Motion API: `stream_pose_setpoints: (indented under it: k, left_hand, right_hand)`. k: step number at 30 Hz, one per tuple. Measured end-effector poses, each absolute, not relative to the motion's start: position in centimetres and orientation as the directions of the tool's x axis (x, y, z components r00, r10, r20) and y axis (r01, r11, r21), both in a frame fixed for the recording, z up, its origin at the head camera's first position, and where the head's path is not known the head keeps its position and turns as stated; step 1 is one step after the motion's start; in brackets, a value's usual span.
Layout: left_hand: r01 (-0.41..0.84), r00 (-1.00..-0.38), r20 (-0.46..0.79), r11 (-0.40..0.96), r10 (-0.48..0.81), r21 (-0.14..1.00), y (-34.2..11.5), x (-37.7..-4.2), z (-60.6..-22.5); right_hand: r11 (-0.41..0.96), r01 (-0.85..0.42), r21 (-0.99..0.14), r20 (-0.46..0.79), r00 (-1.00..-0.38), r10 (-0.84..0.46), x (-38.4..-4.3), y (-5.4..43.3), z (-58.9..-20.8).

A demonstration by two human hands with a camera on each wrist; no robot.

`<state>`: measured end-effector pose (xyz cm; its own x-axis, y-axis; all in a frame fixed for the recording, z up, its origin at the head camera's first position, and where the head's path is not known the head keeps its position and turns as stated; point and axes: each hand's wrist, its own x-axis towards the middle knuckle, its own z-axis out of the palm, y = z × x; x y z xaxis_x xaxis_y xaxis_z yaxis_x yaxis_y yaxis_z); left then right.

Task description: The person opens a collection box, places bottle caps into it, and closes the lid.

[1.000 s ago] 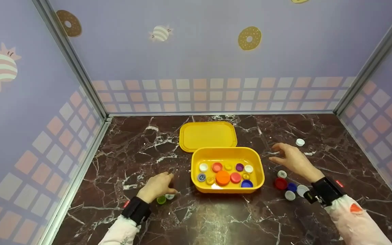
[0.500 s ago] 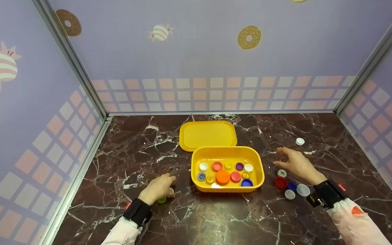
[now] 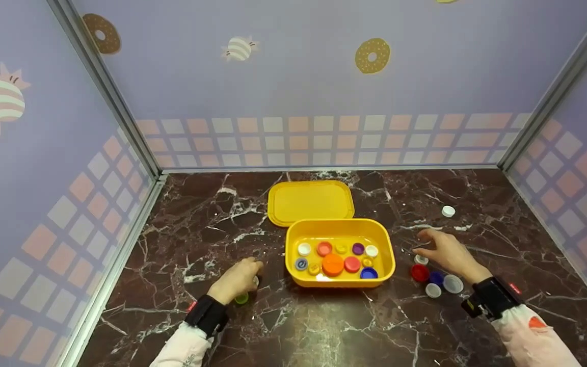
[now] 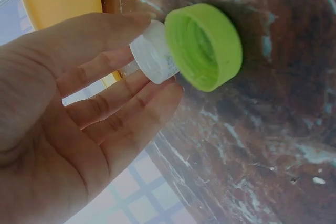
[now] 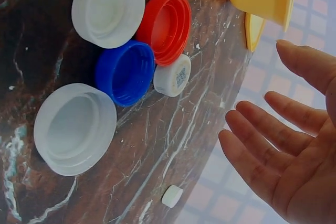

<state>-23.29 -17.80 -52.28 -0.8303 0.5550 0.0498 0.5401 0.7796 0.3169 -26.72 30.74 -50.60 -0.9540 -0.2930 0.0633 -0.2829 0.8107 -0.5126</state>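
Observation:
My left hand (image 3: 237,279) is low over the table, left of the yellow box. In the left wrist view its thumb and fingertips pinch a white bottle cap (image 4: 153,53). Right beside that cap sits a green bottle cap (image 4: 223,51), hollow side showing. My right hand (image 3: 447,255) hovers to the right of the box with fingers loosely bent and nothing in them. Near it lie a red cap (image 5: 165,30), a blue cap (image 5: 126,74), a small white cap with a printed code (image 5: 173,77) and two larger whitish caps, one being a translucent cap (image 5: 76,129).
The yellow box (image 3: 340,281) stands mid-table and holds several coloured caps, among them an orange cap (image 3: 332,265). Behind it lies a flat yellow lid (image 3: 311,203). A lone white cap (image 3: 448,211) sits farther back at the right. Patterned walls (image 3: 298,76) enclose the table.
My left hand has closed its fingers on the white cap beside the green one. My right hand has shifted slightly right and toward me, over the small printed cap.

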Motion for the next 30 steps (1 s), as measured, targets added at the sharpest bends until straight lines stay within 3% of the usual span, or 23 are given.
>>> stream_pose_setpoints:
  k: [7,16,30]
  left_hand:
    - [0.579,-0.814,0.128,0.773,0.566,0.261,-17.5,-23.9,-51.7]
    - [0.548,-0.836,0.197,0.798,0.512,0.253,-17.0,-24.8,-49.8]
    - [0.548,-0.806,0.379,0.816,0.455,0.184,-15.1,-26.5,-46.2]
  right_hand:
    - [0.814,-0.288,-0.505,0.078,-0.954,-0.289,-26.5,30.7,-50.7]
    - [0.812,-0.269,-0.517,0.052,-0.957,-0.284,-26.4,30.6,-50.6]
    - [0.818,-0.281,-0.502,0.072,-0.956,-0.284,-26.3,30.9,-50.6]
